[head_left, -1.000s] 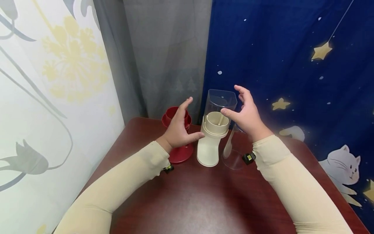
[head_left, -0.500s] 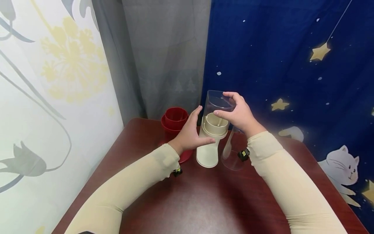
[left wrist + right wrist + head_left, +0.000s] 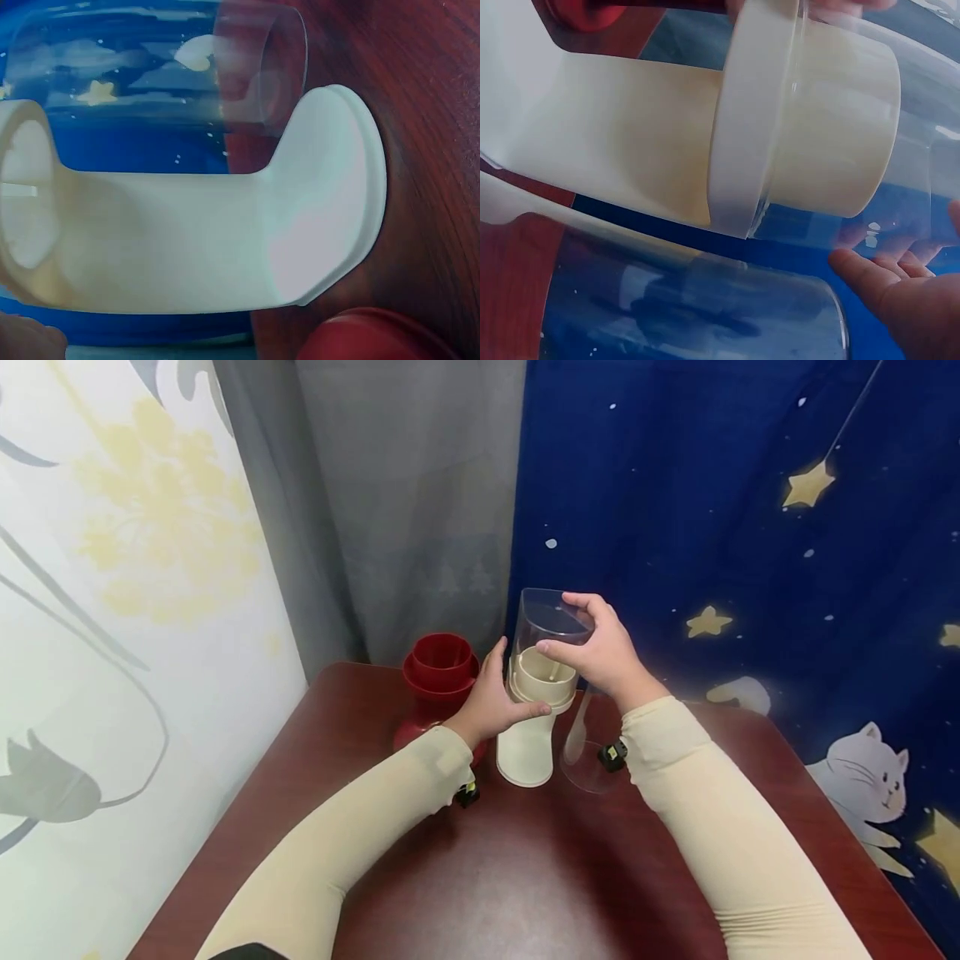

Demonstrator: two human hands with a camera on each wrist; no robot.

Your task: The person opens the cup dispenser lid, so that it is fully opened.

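**Both hands on the cream stand and its clear cover, back centre of table**

Head view: cream stand sits upright at frame centre on the dark red table. Clear cover sits over the stand's top collar. Right hand grips the cover's top from the right, fingers curled over the upper edge, thumb on the near face. Left hand wraps the stand's neck from the left, thumb across the front, fingers around the far side. Red stand is just left of the cream one, partly hidden behind the left hand and wrist. A second clear tube stands just right of the cream stand, touching or nearly so; cannot tell which. Curtains close in the back: floral at left, grey in the middle, blue with stars and cats at right.

Left wrist view: cream stand fills the frame, base to the right, open collar at far left. Clear tube is behind it, top centre. Red stand edge at bottom right. Fingertip barely visible bottom left; grip not readable here.

Right wrist view: cover over the collar at right, cream stand body to the left. Fingers at lower right press the cover wall. Clear tube crosses the bottom.
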